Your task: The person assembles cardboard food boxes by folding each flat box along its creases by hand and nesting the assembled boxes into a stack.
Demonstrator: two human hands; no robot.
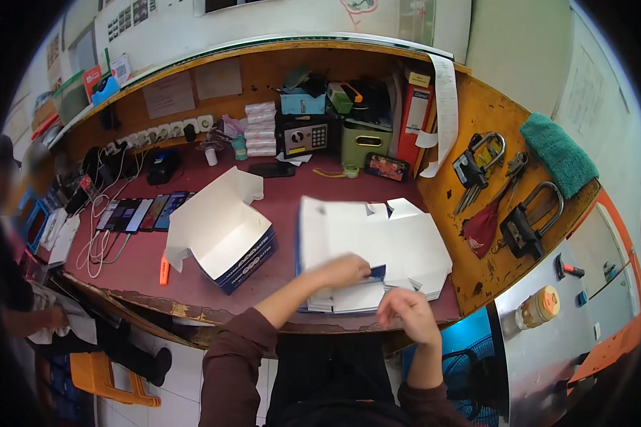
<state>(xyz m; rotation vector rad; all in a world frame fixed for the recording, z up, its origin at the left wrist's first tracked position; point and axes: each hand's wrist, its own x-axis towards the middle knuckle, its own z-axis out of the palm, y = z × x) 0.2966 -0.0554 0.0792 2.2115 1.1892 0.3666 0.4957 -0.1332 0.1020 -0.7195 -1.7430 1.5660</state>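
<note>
A stack of flat white cardboard blanks [406, 245] lies on the dark red desk, and a white panel over its left part is blurred by motion. My left hand [345, 272] is closed at the front of this panel, with a small dark blue piece of card beside the fingers. Over the stack's front edge is my right hand [408, 313], its fingers curled and apart, holding nothing visible. To the left stands a folded box [238, 245], white inside and blue outside, with its lid raised.
Several phones [141, 213] with cables lie at the left, near an orange marker [164, 270]. A small safe [305, 138] and red binder [414, 117] stand at the back. Large padlocks [523, 231] hang at the right. Another person [50, 317] is at the far left.
</note>
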